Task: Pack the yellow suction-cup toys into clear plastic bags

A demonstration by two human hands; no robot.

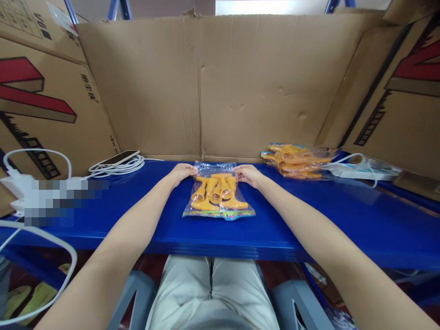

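A clear plastic bag [219,191] with several orange plastic pieces inside lies on the blue table [220,236] in front of me. Its colourful printed edge faces me, and its clear edge points away. My left hand [183,174] pinches the far left corner of the bag between thumb and fingers. At the far right corner, my right hand [248,175] grips the plastic in the same way. Both hands are closed on the bag, one on each side.
More bagged orange pieces [297,160] are piled at the back right, beside a white power strip [366,170]. A phone [121,158] rests on coiled white cable at the back left. Cardboard panels [257,87] stand behind and at both sides.
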